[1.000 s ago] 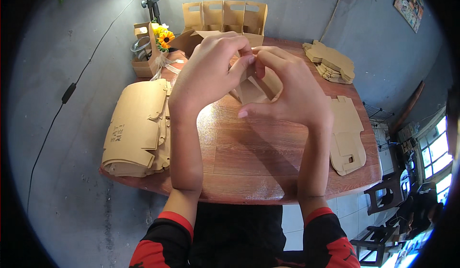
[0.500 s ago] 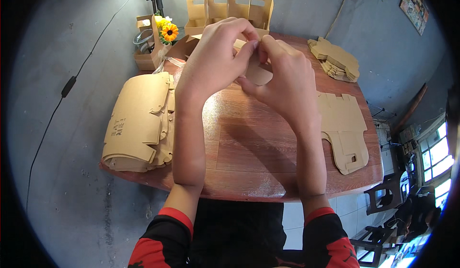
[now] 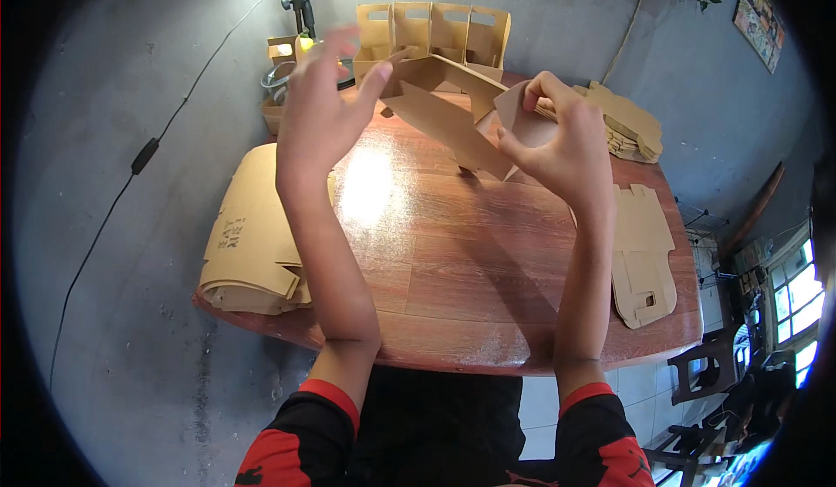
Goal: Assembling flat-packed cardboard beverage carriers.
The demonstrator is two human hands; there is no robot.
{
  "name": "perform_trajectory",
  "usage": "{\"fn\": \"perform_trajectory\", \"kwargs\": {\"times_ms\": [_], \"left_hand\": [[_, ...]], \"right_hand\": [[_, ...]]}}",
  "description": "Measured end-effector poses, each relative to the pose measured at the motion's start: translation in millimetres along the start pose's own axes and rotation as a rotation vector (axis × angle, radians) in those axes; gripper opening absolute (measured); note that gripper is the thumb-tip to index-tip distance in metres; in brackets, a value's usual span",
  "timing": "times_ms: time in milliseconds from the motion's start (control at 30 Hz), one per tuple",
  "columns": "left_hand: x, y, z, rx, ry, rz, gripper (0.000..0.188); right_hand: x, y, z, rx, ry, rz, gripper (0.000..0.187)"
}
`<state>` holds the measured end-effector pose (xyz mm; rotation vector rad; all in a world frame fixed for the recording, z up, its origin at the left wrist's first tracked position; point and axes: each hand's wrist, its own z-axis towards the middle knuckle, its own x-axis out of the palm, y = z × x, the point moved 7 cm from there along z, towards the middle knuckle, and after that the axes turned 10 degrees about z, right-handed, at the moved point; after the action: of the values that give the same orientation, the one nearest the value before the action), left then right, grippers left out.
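Over the far half of the table I hold a partly folded cardboard carrier (image 3: 448, 126), its panels spread and tilted in the air. My right hand (image 3: 566, 139) pinches a flap at its right end between thumb and curled fingers. At the carrier's left end, my left hand (image 3: 322, 126) is open, fingers apart and a little blurred; whether its thumb touches the cardboard I cannot tell. Behind stands a row of several folded cardboard carriers (image 3: 374, 26) with handle slots.
A thick stack of cardboard sheets (image 3: 252, 235) lies on the table's left side. On the right lie a flat cut blank (image 3: 643, 252) and, farther back, another stack of blanks (image 3: 631, 121). A box with a glass and flowers (image 3: 277, 78) stands back left, near a black stand (image 3: 300, 4).
My hands have moved apart. The left has let go and swung left with its fingers spread, while the right has shifted right with the carrier, which now shows more openly.
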<state>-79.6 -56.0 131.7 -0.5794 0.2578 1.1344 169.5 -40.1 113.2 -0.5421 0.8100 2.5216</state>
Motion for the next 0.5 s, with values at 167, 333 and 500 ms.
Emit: {"fn": "perform_trajectory", "kwargs": {"times_ms": [167,333,500], "left_hand": [[30,0,-8,0.007,0.462,-0.182,0.025],[25,-9,-6,0.045,0.438,-0.182,0.017],[26,-6,-4,-0.053,0.426,-0.238,0.016]], "right_hand": [[-4,-6,0,0.058,0.003,-0.016,0.036],[-1,-6,1,0.019,0.075,0.040,0.035],[-5,-6,1,-0.040,0.111,0.125,0.033]]}}
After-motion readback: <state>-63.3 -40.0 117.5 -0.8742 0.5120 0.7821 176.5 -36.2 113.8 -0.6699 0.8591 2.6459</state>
